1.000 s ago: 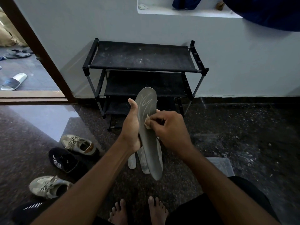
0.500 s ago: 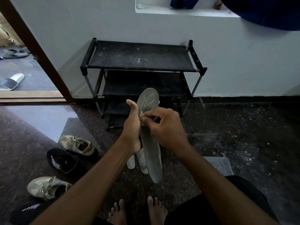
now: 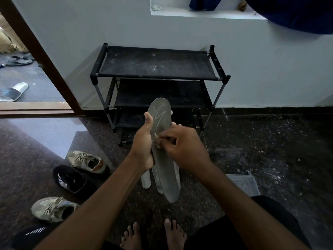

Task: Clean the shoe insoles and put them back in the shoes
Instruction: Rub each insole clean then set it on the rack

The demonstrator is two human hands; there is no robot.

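My left hand (image 3: 143,147) grips a grey insole (image 3: 166,175) upright at its middle, thumb along its left edge. More pale insoles (image 3: 146,180) show behind it, seemingly in the same grip. My right hand (image 3: 182,147) pinches a small whitish wipe (image 3: 156,139) against the insole's face, below its pale scribble mark. On the floor to the left lie a beige sneaker (image 3: 86,161), a black sneaker (image 3: 69,179), a second beige sneaker (image 3: 52,209) and part of another black shoe (image 3: 30,235).
A black three-tier shoe rack (image 3: 155,69) stands against the grey wall ahead. A clear plastic box (image 3: 243,184) sits on the dark stone floor by my right arm. My bare feet (image 3: 153,235) are below. A doorway at left shows sandals (image 3: 12,92) outside.
My right hand has rubbed the wipe up the insole and come back down toward its middle. The left hand keeps the same grip, and the camera has shifted slightly.
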